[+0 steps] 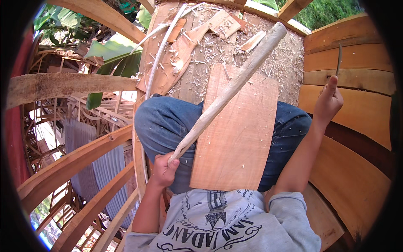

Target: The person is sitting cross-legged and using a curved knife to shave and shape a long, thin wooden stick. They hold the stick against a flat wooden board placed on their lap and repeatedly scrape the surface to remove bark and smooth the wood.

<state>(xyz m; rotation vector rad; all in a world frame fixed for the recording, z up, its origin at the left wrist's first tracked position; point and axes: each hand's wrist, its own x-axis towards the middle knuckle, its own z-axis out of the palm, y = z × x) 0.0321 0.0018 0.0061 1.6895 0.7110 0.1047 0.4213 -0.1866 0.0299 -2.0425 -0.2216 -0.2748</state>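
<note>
My left hand point(165, 169) is closed round the lower end of a long, pale, peeled wooden stick point(228, 92). The stick slants up and to the right, its thicker end far from me. Out to the right, my raised right hand point(328, 102) grips a knife point(339, 59) with its thin dark blade pointing up. The knife's handle is mostly hidden in the fist, and the blade is well apart from the stick. Across my lap lies a flat wooden board point(235, 138), partly beneath the stick, with a few small shavings on it.
Wood shavings cover the plank floor point(197, 75) ahead of me. Board offcuts point(224, 24) and thin pale strips point(161, 52) lie there too. A plank wall point(348, 113) stands close on the right. Wooden rails point(75, 86) run along the left, with corrugated sheets point(105, 176) beyond.
</note>
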